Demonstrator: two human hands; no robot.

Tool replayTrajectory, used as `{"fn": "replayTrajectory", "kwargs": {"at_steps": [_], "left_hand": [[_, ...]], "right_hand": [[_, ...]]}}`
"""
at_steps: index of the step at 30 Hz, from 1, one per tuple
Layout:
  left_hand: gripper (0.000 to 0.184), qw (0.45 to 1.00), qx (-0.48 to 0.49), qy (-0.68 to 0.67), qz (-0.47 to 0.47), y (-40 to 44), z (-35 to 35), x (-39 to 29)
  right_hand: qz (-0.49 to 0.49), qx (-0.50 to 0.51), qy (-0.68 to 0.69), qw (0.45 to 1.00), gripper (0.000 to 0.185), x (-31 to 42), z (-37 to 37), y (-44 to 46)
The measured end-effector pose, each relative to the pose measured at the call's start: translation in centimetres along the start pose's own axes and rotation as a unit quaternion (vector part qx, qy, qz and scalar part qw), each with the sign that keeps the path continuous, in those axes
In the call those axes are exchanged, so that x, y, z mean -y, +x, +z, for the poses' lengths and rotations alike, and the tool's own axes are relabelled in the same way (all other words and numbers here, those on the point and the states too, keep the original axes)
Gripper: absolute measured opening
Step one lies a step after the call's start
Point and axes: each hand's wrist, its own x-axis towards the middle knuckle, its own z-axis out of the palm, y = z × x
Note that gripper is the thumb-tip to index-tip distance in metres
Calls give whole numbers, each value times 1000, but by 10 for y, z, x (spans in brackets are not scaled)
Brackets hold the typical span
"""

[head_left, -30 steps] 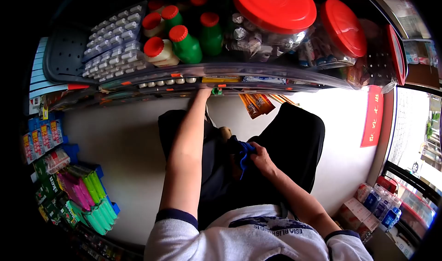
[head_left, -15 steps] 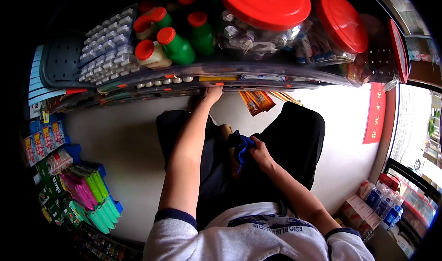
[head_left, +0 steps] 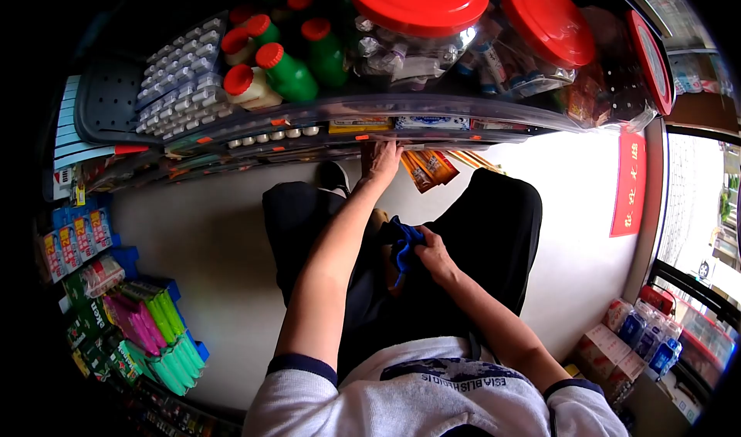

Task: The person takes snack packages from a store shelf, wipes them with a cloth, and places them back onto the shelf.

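My left hand (head_left: pixel 383 161) reaches forward to the edge of a low shelf (head_left: pixel 432 144), fingers stretched toward its underside. The fingertips are partly hidden there. Just right of this hand, orange packets (head_left: pixel 429 169) hang or stick out below the shelf edge; I cannot tell whether the hand touches them. In my right hand (head_left: pixel 438 256), closed over my lap, is a crumpled blue cloth (head_left: pixel 404 244).
Above stand red-lidded jars (head_left: pixel 421 5), green bottles (head_left: pixel 292 74) with red caps and a rack of white-capped tubes (head_left: pixel 181 74). Colourful packs (head_left: pixel 143 321) sit at left on the pale floor (head_left: pixel 208 283). Bottles and boxes (head_left: pixel 617 352) stand at lower right near a window.
My left hand has shifted right along the shelf edge, closer to the orange packets. A dark shoe now shows below the shelf. My right hand keeps the blue cloth in place.
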Motion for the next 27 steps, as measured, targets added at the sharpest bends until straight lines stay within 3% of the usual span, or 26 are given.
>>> {"fn": "replayTrajectory", "kwargs": {"at_steps": [2,4,8,10,11,13,14,15,17,21,23,25,26,27], "left_hand": [[47,1000,4,19,-13,5,4,5],[43,994,99,50,-22,13,-13,-1],[39,988,138,31,-60,17,-40,-22],[32,999,-26,-32,-22,8,-36,-21],[32,999,-26,-30,-21,1,-36,-21],[28,986,-24,-87,-143,-12,-44,-28],[30,978,-63,-123,-155,-17,-49,-32],[26,956,-56,-191,-216,-27,-47,-30],[20,805,-28,-479,-348,-42,-77,-58],[15,592,28,-706,-388,-69,-144,-116],[19,553,23,-734,-394,-86,-165,-141],[21,555,-15,-746,-367,-108,-169,-159],[25,597,-5,-717,-360,-118,-175,-165],[29,623,-18,-714,-320,-122,-191,-194]], "right_hand": [[0,-6,-13,1000,47,5,0,-2],[-1,-6,-16,1000,46,4,0,-2],[-7,-9,-44,999,46,8,-2,-2],[-14,-10,-12,1000,47,3,-4,3],[-19,-12,18,1000,47,1,-5,5],[-19,-11,29,999,46,7,-7,6],[-27,-18,63,998,45,9,-8,6],[-35,-25,96,994,43,11,-9,6],[-45,-51,161,985,41,12,-12,7],[-162,-49,245,955,43,47,-17,-20],[-208,2,214,954,48,70,-20,-48],[-278,34,156,947,51,81,-15,-75],[-391,33,-7,920,49,81,-17,-77],[-426,29,-75,901,39,87,-10,-92]]}}
